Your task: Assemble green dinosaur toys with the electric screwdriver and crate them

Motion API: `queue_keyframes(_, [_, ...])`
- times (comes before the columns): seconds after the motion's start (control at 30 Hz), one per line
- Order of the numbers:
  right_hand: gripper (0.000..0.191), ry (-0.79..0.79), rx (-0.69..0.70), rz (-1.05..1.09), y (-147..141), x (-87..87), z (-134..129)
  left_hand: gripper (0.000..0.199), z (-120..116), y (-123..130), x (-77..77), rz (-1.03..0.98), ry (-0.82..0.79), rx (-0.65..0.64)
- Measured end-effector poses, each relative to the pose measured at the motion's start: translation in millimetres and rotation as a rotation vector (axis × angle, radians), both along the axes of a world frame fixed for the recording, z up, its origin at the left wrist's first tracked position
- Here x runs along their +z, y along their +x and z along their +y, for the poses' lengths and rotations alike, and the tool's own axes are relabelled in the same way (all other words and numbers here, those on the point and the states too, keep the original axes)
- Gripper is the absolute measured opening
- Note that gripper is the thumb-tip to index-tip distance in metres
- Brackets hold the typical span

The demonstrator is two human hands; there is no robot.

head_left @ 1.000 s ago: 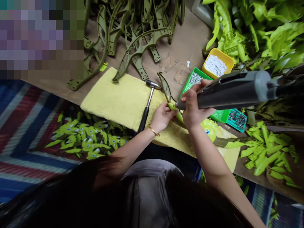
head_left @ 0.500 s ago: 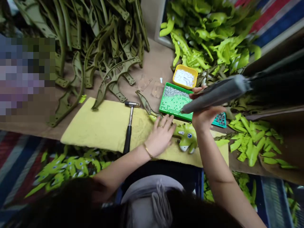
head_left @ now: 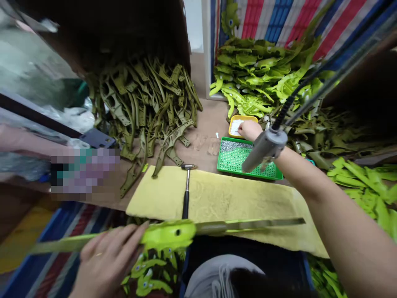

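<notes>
Yellow padding (head_left: 245, 203) covers the workbench. At my seven o'clock, the left hand (head_left: 105, 260) grips a long bright-green plastic piece (head_left: 169, 235) across the padding's near edge. At one o'clock, the right hand (head_left: 249, 130) reaches narrowly into white bits (head_left: 235, 127) in a yellow tray (head_left: 245, 118), though I cannot tell if it holds any, with a grey power tool (head_left: 265, 149) just beside it.

Left hand (head_left: 105, 265) grips lime plastic part (head_left: 167, 235); right hand (head_left: 249, 130) at tray (head_left: 245, 118).

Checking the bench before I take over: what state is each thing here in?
Black-handled hammer: lying on a yellow padded mat.
Lime-green plastic part: held over the mat's near edge.
Left hand: gripping it.
Right hand: fingertips in a yellow tray of white pieces.
Grey cylindrical power tool: hanging on its cable.
</notes>
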State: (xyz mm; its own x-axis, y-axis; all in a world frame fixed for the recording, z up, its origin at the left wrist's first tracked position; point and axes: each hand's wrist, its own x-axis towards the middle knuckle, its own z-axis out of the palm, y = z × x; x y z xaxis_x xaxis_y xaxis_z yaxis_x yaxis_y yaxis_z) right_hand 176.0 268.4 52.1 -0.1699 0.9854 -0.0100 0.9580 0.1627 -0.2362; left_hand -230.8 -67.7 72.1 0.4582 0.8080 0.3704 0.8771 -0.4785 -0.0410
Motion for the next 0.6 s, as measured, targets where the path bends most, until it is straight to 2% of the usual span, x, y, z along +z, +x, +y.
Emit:
queue_keyframes(0.07, [0.027, 0.033, -0.007, 0.050, 2, -1.9, -3, 0.045, -23, -35, -10.0, -0.118, -0.012, 0.280])
queue_keyframes(0.1, [0.027, 0.047, -0.010, 0.068, 4, -3.0, -4, 0.043, -30, -42, -13.7, -0.189, -0.068, 0.371])
queue_keyframes(0.17, [0.024, 0.073, -0.027, 0.102, 9, -5.9, -4, 0.037, -35, -35, -16.2, -0.362, -0.224, 0.504])
queue_keyframes(0.23, [0.025, 0.090, -0.045, 0.141, 15, -8.8, -5, 0.031, -28, -7, -12.5, -0.543, -0.456, 0.577])
queue_keyframes(0.3, [0.026, 0.101, -0.048, 0.202, 20, -10.7, -7, 0.034, -12, 30, -6.3, -0.717, -0.657, 0.597])
queue_keyframes(0.4, [0.020, 0.121, -0.029, 0.344, 26, -11.1, -14, 0.048, 14, 74, -0.9, -1.008, -0.823, 0.563])
queue_keyframes(0.5, [0.017, 0.184, -0.049, 0.528, 33, -9.5, -22, 0.065, 29, 97, -3.4, -1.258, -0.904, 0.519])
queue_keyframes(0.6, [0.017, 0.303, -0.190, 0.758, 51, -3.6, -31, 0.073, 34, 107, -9.6, -1.381, -0.965, 0.430])
